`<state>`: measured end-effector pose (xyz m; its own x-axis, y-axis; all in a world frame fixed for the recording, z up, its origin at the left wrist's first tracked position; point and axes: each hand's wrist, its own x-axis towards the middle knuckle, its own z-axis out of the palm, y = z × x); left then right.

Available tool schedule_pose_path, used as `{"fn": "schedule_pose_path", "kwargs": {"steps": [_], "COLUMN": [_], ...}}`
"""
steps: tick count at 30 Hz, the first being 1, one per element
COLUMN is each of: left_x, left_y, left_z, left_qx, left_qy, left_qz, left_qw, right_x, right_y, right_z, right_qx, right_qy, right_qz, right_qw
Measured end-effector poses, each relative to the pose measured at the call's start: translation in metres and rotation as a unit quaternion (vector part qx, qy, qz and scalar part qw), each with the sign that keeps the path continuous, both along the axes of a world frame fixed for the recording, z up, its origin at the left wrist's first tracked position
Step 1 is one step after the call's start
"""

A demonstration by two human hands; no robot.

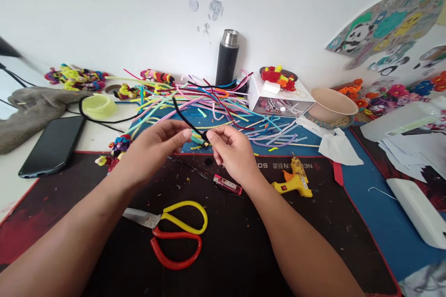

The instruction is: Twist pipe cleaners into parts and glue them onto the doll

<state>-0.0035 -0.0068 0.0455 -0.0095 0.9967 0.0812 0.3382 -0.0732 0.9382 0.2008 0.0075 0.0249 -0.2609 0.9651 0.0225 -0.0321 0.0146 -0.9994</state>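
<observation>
A black pipe cleaner (184, 117) slants up and to the left between my hands, its free end standing above the fingers. My right hand (232, 151) pinches its lower end between thumb and forefinger, where a small dark bit with a yellowish speck shows. With thumb and forefinger together, my left hand (162, 146) closes on the pipe cleaner's middle; the exact contact is partly hidden. Below the hands lie a red lighter (227, 184) and scissors (179, 232) with one yellow and one red handle. A yellow glue gun (294, 178) rests right of my right hand.
Many coloured pipe cleaners (167, 102) are heaped behind the hands. A black thermos (227, 60) and a white box (278, 95) stand at the wall. A phone (54, 146) lies left, a beige bowl (332, 104) right. The dark mat (244, 250) covers the front.
</observation>
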Motion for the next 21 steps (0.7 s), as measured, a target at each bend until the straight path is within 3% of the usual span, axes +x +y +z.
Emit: {"fn": "schedule_pose_path", "kwargs": {"steps": [4, 13, 21], "left_x": [0.005, 0.0027, 0.001], "left_y": [-0.0041, -0.0013, -0.0007], "left_z": [0.0014, -0.0031, -0.0052], "left_qx": [-0.03, -0.02, -0.028], "left_qy": [0.031, 0.004, 0.027], "left_qz": [-0.064, -0.008, -0.013], "left_qw": [0.997, 1.0, 0.999], "right_x": [-0.0017, -0.0056, -0.0053], "right_y": [-0.0014, -0.005, -0.0042], "right_z": [0.0007, -0.0034, -0.0086], "right_qx": [-0.009, -0.008, -0.002], "right_qy": [-0.009, -0.022, -0.056], "right_qz": [0.001, 0.031, 0.054], "right_qw": [1.0, 0.999, 0.997]}}
